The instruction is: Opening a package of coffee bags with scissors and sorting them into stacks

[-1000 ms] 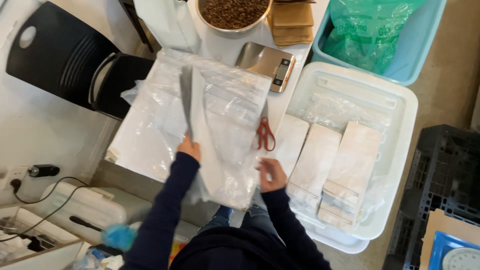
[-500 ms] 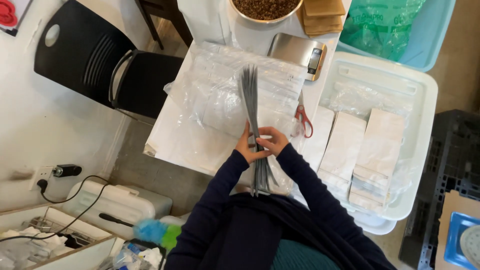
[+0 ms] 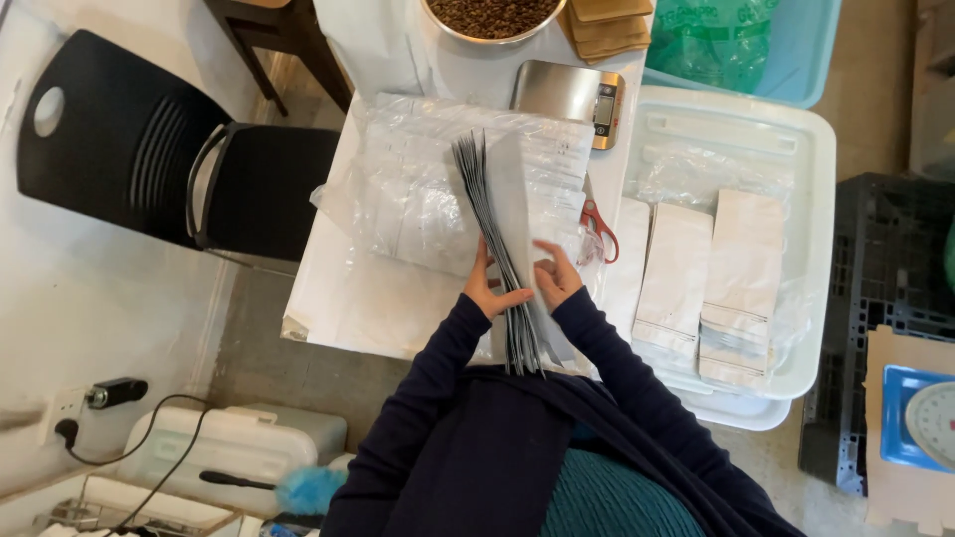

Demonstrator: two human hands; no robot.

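- Both hands are gripping a stack of flat grey pouches (image 3: 502, 249) standing on edge, with the left hand (image 3: 484, 288) clamping the stack from its left face, fingers wrapping across the edges, and the right hand (image 3: 555, 278) pressing on the right face with fingers spread over the outermost pouch.
- This stack is leaning over the white table (image 3: 343, 298), fanning slightly at its far end, just above a heap of clear plastic bags (image 3: 418, 194).
- Judging by the grip, the person is squaring up or thumbing through the pouches; the step calls for keeping the left hand tight so the thin sheets are not sliding apart while the right hand is peeling one away.
- Red-handled scissors (image 3: 600, 227) are lying just right of the stack, and a small steel scale (image 3: 569, 96) is sitting beyond it.
- Further right, a white tub (image 3: 811, 169) is holding three filled white pouches (image 3: 706, 278) lying flat side by side.
- At the top edge, a metal bowl of brown beans (image 3: 492, 15) is being cut off by the frame, as is a green bag (image 3: 731, 40) in a blue bin.
- Lower ends of the grey pouches are hiding behind the dark sleeves, so how many there are is hard to tell, and the thumbs are mostly out of sight.
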